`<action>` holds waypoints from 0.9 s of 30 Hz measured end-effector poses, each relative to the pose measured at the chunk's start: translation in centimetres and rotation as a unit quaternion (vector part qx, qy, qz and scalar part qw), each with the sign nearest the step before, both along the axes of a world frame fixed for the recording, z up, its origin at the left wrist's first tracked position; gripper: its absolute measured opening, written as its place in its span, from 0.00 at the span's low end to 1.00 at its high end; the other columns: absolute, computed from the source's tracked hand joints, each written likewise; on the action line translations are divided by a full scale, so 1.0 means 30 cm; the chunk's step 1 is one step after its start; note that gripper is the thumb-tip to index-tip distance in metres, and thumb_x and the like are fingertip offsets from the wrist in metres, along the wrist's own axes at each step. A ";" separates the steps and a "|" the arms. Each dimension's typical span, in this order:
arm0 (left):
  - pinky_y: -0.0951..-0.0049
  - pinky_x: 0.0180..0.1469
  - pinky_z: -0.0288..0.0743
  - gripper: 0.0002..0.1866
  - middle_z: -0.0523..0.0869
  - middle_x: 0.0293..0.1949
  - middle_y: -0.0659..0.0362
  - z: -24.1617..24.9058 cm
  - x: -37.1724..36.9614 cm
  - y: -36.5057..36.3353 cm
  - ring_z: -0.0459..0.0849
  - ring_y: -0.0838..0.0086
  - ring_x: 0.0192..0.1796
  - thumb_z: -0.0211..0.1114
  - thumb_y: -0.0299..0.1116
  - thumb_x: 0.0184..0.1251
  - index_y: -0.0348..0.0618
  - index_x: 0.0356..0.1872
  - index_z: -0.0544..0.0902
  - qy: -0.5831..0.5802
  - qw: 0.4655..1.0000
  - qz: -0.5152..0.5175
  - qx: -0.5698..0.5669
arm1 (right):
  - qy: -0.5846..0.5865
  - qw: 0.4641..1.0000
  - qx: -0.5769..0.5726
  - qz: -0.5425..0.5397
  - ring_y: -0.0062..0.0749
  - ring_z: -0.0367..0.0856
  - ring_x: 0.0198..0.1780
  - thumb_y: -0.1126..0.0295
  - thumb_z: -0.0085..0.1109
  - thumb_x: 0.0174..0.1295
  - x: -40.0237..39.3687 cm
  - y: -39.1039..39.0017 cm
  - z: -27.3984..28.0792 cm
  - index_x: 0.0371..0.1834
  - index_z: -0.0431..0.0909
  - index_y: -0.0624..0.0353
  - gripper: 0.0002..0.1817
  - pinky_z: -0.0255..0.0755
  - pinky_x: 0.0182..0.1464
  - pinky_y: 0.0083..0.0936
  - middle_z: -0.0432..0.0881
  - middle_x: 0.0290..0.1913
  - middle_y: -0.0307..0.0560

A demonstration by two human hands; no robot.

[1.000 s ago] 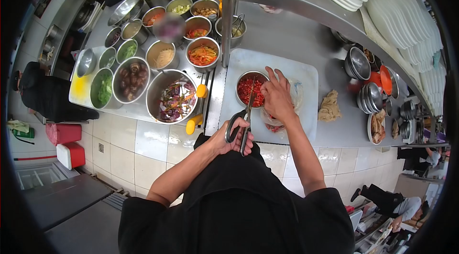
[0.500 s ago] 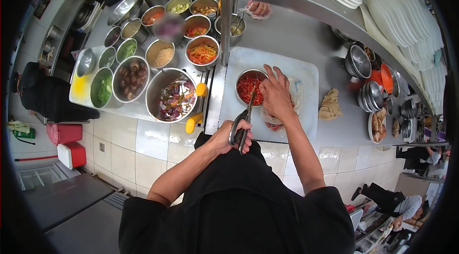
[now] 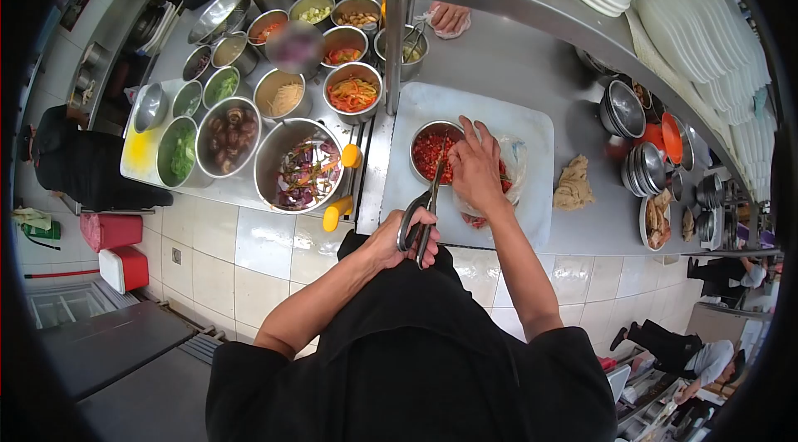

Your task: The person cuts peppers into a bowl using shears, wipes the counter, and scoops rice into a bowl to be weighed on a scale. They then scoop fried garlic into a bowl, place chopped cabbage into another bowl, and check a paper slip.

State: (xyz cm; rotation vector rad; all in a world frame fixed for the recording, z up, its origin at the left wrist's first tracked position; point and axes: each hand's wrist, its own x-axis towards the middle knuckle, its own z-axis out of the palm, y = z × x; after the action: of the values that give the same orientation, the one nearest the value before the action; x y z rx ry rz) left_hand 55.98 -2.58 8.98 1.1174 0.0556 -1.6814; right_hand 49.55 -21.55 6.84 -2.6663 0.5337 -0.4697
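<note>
Left hand [image 3: 397,236]: closed around scissor handles, fingers through the loops.
Scissors [image 3: 422,213]: blades nearly together, tips angled up over near rim of bowl.
Right hand [image 3: 475,169]: fingers bunched, pinching at something red over bowl edge; item itself too small to make out.
Bowl [image 3: 425,133]: steel, filled with chopped red chilli, directly ahead of left hand and touching fingertips of right hand.
Bag [image 3: 515,161]: clear plastic, red contents, lay under and just right of right hand.
Board [image 3: 515,122]: white, beneath both hands, bowl and bag.
Cloth [image 3: 572,185]: beige, crumpled, on counter well right of right hand.
Pot [image 3: 301,166]: large, mixed purple and orange vegetables, just left of left hand across the board edge.
Small bowls [image 3: 352,94]: assorted cut vegetables, further left and ahead of left hand.
Plates [image 3: 698,26]: white stacks on shelf, above and right of right hand.
Other hand [image 3: 449,18]: another person's, far ahead, beyond the shelf post.
</note>
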 end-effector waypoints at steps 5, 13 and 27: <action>0.67 0.27 0.79 0.20 0.81 0.21 0.50 0.014 -0.009 0.005 0.82 0.63 0.20 0.59 0.45 0.60 0.33 0.30 0.79 -0.078 0.997 -0.001 0.012 | 0.002 1.000 0.002 -0.020 0.57 0.53 0.70 0.78 0.55 0.54 -0.002 0.013 -0.009 0.32 0.73 0.61 0.03 0.48 0.68 0.52 0.60 0.70 0.54; 0.64 0.28 0.80 0.22 0.81 0.22 0.51 0.011 -0.006 0.008 0.82 0.61 0.21 0.55 0.49 0.60 0.34 0.31 0.78 -0.008 1.000 -0.023 0.018 | -0.017 0.999 0.001 -0.042 0.57 0.54 0.70 0.74 0.55 0.57 -0.006 0.021 -0.022 0.35 0.75 0.62 0.05 0.50 0.67 0.52 0.60 0.69 0.55; 0.66 0.21 0.76 0.17 0.80 0.20 0.51 -0.003 -0.019 0.018 0.80 0.64 0.18 0.63 0.41 0.58 0.33 0.29 0.78 -0.027 0.999 0.045 -0.012 | -0.070 0.993 0.035 -0.083 0.60 0.57 0.68 0.70 0.56 0.59 0.016 0.013 0.022 0.35 0.76 0.59 0.05 0.51 0.67 0.51 0.63 0.68 0.60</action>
State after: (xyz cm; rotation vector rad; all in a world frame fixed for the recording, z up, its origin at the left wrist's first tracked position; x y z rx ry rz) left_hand 55.39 -2.04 8.90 1.1251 0.0511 -1.5682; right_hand 50.03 -21.17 7.49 -2.5104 0.7177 -0.6686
